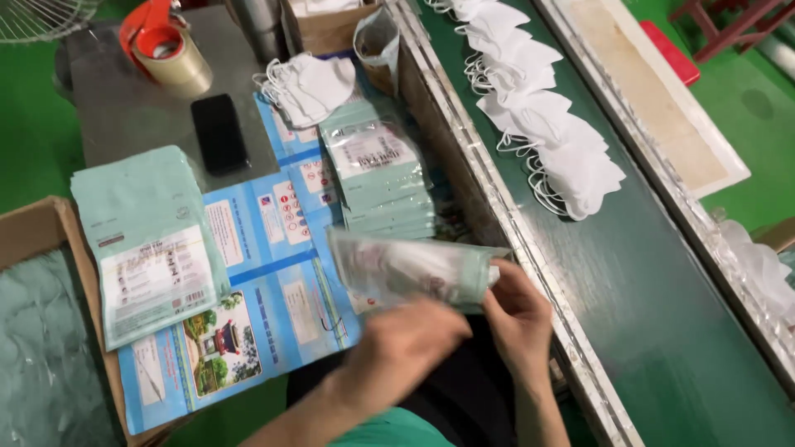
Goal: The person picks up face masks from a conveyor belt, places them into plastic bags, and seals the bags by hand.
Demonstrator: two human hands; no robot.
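Observation:
Both hands hold one pale green plastic pouch [414, 269] with a white mask inside, level above my lap. My left hand [406, 348] is under its near edge, blurred by motion. My right hand [517, 314] pinches the pouch's right end. Just beyond it lies a stack of filled green pouches [383, 174]. A pile of empty green pouches [149, 240] rests to the left on a blue printed sheet [273, 306]. Loose white masks [306, 87] sit at the back of the table.
A dark green conveyor belt [629, 281] runs along the right, carrying a row of white masks [546, 124]. A black phone [219, 132] and a tape dispenser [166, 50] lie on the grey table. Cardboard boxes stand at far left [41, 232] and at the back [331, 29].

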